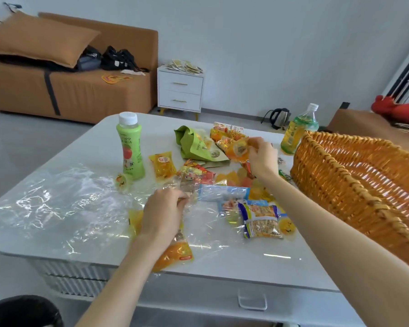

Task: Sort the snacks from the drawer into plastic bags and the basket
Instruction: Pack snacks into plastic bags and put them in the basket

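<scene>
Now my right hand [262, 159] is pinching a jelly cup [240, 150] near the basket [340, 182]. Left hand [162, 214] is pinching the plastic bag [64, 204] edge.

The letters "HPP" stand at the top of the label on the green bottle [130, 147], beyond the left hand [162, 208]. The print on the snack packets [261, 218] around that hand is too blurred to read.
</scene>
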The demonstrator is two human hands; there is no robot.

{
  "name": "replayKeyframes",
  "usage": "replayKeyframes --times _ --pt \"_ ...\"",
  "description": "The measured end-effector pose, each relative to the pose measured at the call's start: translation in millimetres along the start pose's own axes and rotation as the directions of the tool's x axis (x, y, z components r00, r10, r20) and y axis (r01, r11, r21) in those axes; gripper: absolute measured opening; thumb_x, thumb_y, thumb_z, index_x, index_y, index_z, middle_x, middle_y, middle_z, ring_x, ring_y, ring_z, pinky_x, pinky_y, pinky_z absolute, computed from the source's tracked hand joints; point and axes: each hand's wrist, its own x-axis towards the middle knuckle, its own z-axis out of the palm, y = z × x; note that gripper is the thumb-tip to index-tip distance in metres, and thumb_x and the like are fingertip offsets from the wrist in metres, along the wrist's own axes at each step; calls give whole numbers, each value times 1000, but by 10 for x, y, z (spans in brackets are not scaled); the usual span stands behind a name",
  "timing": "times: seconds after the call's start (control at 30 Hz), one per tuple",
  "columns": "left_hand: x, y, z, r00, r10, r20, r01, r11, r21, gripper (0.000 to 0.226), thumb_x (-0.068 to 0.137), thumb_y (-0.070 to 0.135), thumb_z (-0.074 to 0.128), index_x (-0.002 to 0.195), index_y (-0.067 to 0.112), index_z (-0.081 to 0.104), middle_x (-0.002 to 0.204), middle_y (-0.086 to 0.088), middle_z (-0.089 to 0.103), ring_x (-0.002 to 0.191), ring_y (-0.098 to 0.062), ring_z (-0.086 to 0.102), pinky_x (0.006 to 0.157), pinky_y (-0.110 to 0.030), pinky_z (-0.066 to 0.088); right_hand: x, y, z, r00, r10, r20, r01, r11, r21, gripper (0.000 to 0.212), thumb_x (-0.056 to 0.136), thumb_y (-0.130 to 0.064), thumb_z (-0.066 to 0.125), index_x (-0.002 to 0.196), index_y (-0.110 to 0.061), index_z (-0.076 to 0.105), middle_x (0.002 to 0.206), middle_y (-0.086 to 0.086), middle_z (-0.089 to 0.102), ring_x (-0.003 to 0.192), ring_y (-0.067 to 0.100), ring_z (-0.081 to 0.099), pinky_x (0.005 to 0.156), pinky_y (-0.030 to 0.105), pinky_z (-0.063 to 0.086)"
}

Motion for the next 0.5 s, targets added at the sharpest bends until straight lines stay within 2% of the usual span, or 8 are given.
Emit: replayKeyframes --times 0.07,0.1,0.17,0.23,0.3,0.37,0.43,0.5 --pt "6 -12 -19 999 -30 -31 27 997 -77 15 88 20 68 100 18 76 96 2 74 82 -12 68 70 -18 49 -207 -50 -245 998 26 -49 -19 989 145 35 96 -4 47 128 -9 60 120 7 65 95 21 66 67 16 52" --pt "6 -11 -36 998 -44 -44 39 993 -112 14 87 21 69 100 19 76 96 4 74 81 -8 67 69 -12 47 -323 -46 -368 997 56 -44 -46 977 209 35 94 -5 50 127 -11 61 118 6 66 93 19 67 70 20 56" --pt "-16 1 -74 996 -54 -76 40 983 -178 14 85 21 70 98 18 77 96 5 74 83 -5 66 69 -5 42 -527 -5 -570 988 156 21 -154 932 329 33 92 -7 54 123 -12 63 113 8 68 91 17 68 77 33 59" --pt "-53 35 -114 993 -63 -102 36 969 -246 14 84 19 72 97 17 77 96 5 74 85 -3 65 73 -6 43 -713 19 -740 963 238 129 -271 867 417 23 92 -4 55 111 -11 67 100 6 68 82 16 69 72 31 60" --pt "-91 54 -142 990 -73 -117 35 954 -298 14 83 19 73 96 16 77 95 7 74 82 5 61 74 -1 42 -852 19 -849 934 279 221 -350 834 426 16 92 0 55 89 -12 66 85 1 64 73 15 68 65 26 60" --pt "-117 56 -157 987 -95 -133 45 940 -338 14 83 20 73 95 18 77 95 8 73 84 8 61 76 -1 43 -943 40 -887 899 314 304 -425 791 440 23 91 4 55 77 -13 64 77 4 65 68 19 68 60 26 60" --pt "-129 54 -161 984 -107 -142 46 925 -377 13 83 19 73 95 19 77 93 10 73 86 9 62 77 -2 44 -996 88 -874 855 347 385 -501 741 446 19 90 7 54 81 -6 65 74 11 68 66 24 70 55 26 60" --pt "-135 55 -160 986 -119 -117 57 900 -431 13 82 17 73 95 18 76 91 12 72 83 13 62 76 -2 45 -1017 149 -818 821 366 438 -544 735 404 14 90 7 55 89 -2 65 76 15 69 66 25 71 55 28 60"
